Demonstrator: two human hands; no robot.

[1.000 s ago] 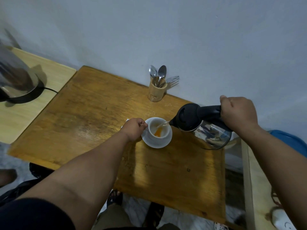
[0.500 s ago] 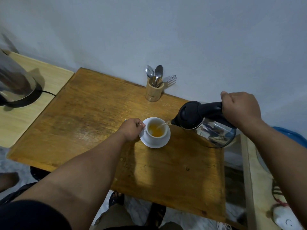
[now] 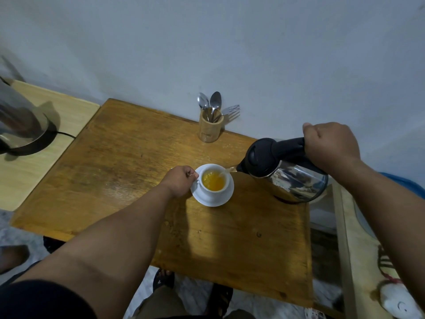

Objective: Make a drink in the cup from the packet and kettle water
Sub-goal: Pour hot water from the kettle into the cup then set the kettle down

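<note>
A second steel kettle (image 3: 19, 125) on a black base was seen at the far left, on a pale side surface (image 3: 34, 162) that abutted the left edge of the brown wooden surface (image 3: 128, 157). The left half of the wooden surface lay bare, and bare room was also left along its near edge. The left hand (image 3: 180, 181) was clenched on the handle of the white cup (image 3: 213, 181), at the cup's left side. The cup stood on a white saucer (image 3: 212, 200) near the middle of the wooden surface and held yellow-orange liquid. Behind it, against the wall, a wooden holder (image 3: 209, 128) with spoons and a fork stood at the far edge. To the right, the steel kettle (image 3: 296, 178) with a black lid was held tilted above the right edge, its spout just beside the cup's rim, a thin stream of water falling into the cup. The right hand (image 3: 331, 143) was closed around the kettle's black handle. No writing could be read, and no packet could be made out.
</note>
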